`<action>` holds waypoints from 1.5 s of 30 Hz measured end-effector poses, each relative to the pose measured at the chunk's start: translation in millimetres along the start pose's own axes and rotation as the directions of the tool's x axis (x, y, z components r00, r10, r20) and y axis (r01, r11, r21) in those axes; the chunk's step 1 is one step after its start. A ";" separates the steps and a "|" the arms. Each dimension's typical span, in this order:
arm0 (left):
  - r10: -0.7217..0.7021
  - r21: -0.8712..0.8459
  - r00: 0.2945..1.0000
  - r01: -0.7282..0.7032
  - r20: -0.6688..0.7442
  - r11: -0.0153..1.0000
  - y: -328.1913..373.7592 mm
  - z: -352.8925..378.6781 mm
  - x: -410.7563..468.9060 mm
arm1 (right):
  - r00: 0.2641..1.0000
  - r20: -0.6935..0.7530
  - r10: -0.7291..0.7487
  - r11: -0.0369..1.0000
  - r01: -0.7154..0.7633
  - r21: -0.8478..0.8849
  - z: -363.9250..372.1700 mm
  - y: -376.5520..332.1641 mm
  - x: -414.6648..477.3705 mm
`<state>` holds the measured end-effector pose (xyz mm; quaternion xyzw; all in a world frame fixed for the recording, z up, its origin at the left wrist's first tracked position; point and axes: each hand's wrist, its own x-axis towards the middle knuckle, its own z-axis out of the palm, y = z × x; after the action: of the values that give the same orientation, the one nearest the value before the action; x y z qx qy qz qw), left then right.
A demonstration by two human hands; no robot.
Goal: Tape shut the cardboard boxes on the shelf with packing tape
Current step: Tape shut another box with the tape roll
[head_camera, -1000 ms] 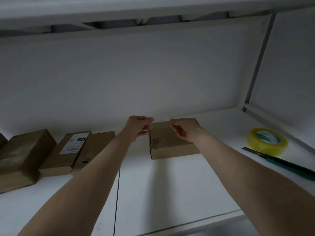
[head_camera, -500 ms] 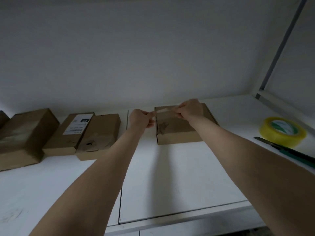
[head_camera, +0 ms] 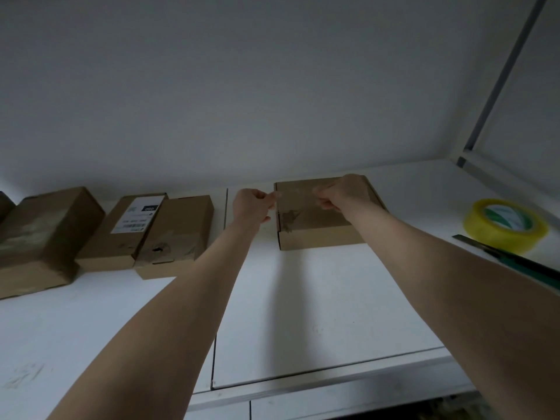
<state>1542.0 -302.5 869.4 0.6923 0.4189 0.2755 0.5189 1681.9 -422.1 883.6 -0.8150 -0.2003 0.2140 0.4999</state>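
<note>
left hand point(head_camera: 253, 204) and right hand point(head_camera: 339, 192) each pinch one end of a clear tape strip point(head_camera: 295, 194), fingers curled and closed on it. the strip is stretched level between them.

vs. half a second earlier: the pose is nearly unchanged, with the strip still taut over the back part of the flat box point(head_camera: 318, 228). a second ago the hands were closer together.

grip: left hand is just off the box's left edge; right hand is over its top. cannot tell whether the strip touches the lid.

count on the white shelf point(head_camera: 303, 313):
- boxes: 5. one under the hands, and a plain box point(head_camera: 177, 234), a labelled box point(head_camera: 127, 234), a large box point(head_camera: 42, 237) and a sliver at the frame edge point(head_camera: 4, 204) to the left.
- yellow tape roll point(head_camera: 504, 225): 1, at right.
- green knife point(head_camera: 521, 262): 1, just in front of the roll.
</note>
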 end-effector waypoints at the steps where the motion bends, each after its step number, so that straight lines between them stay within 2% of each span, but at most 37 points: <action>1: -0.007 -0.010 1.000 0.007 0.005 1.000 1.1 1.1 0.8 | 1.000 -0.009 -0.019 1.000 0.019 -0.013 -0.3 -2.0 -0.3; 4: 0.002 -0.015 1.000 -0.002 0.015 1.000 8.7 2.6 2.8 | 0.996 -0.066 -0.061 0.992 0.054 -0.111 -4.5 -10.6 -2.9; 10: 0.003 -0.068 0.999 -0.006 -0.035 0.998 10.7 3.8 11.9 | 0.987 -0.091 -0.134 0.989 0.128 -0.069 -17.4 -17.5 -5.2; 12: 0.007 0.003 0.998 -0.007 -0.055 1.000 10.1 10.4 15.9 | 0.978 -0.143 -0.151 0.987 0.141 -0.075 -27.7 -19.6 -5.6; 13: 0.035 0.105 0.998 -0.030 -0.046 0.994 9.0 13.8 17.6 | 0.971 -0.182 -0.157 0.986 0.143 -0.088 -34.9 -20.5 -5.7; 15: 0.137 0.419 0.988 -0.152 0.067 0.895 5.1 20.2 19.4 | 0.956 -0.245 -0.164 0.983 0.136 -0.126 -53.0 -20.8 -7.0; 17: 0.189 0.642 0.941 -0.331 0.282 0.692 -1.1 26.9 15.8 | 0.947 -0.276 -0.168 0.979 0.127 -0.160 -71.0 -18.9 -9.4; 19: 0.168 0.693 0.880 -0.457 0.444 0.557 -6.7 33.6 8.3 | 0.945 -0.287 -0.158 0.978 0.111 -0.174 -84.2 -16.4 -11.0; 22: 0.197 0.716 0.843 -0.531 0.500 0.453 -10.6 37.1 -0.7 | 0.947 -0.286 -0.147 0.977 0.094 -0.191 -93.4 -12.6 -13.5; 25: 0.179 0.724 0.849 -0.520 0.498 0.452 -10.5 33.0 -4.6 | 0.953 -0.271 -0.137 0.977 0.085 -0.197 -96.9 -8.0 -18.2; 29: 0.136 0.708 0.795 -0.592 0.591 0.386 -14.5 33.2 -21.8 | 0.951 -0.292 -0.102 0.990 0.068 -0.124 -97.6 -3.4 -21.4; 35: 0.247 0.610 0.762 -0.634 0.599 0.475 -22.0 38.5 -58.7 | 0.951 -0.307 -0.035 0.998 0.052 0.046 -104.5 0.7 -22.4; 39: 0.261 0.614 0.736 -0.669 0.624 0.419 -14.1 41.6 -67.6 | 0.946 -0.323 0.026 0.993 0.013 0.118 -107.4 10.0 -24.8; 40: 0.281 0.613 0.745 -0.661 0.605 0.432 -11.3 41.9 -65.6 | 0.942 -0.332 0.045 0.991 0.001 0.136 -109.1 12.7 -25.4; 42: 0.321 0.603 0.801 -0.594 0.505 0.532 -5.9 42.4 -58.5 | 0.939 -0.334 0.078 0.986 -0.023 0.165 -115.4 17.7 -26.7; 44: 0.283 0.597 0.858 -0.505 0.430 0.623 -3.2 44.9 -47.2 | 0.938 -0.330 0.107 0.982 -0.047 0.184 -123.2 21.8 -27.6; 45: 0.235 0.612 0.874 -0.469 0.425 0.637 -4.7 46.9 -41.5 | 0.938 -0.327 0.117 0.981 -0.057 0.188 -126.5 24.4 -27.5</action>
<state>1558.3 -360.8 852.7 0.9383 0.2605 0.0825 0.2119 1731.3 -539.4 917.3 -0.8004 -0.0561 0.1102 0.5866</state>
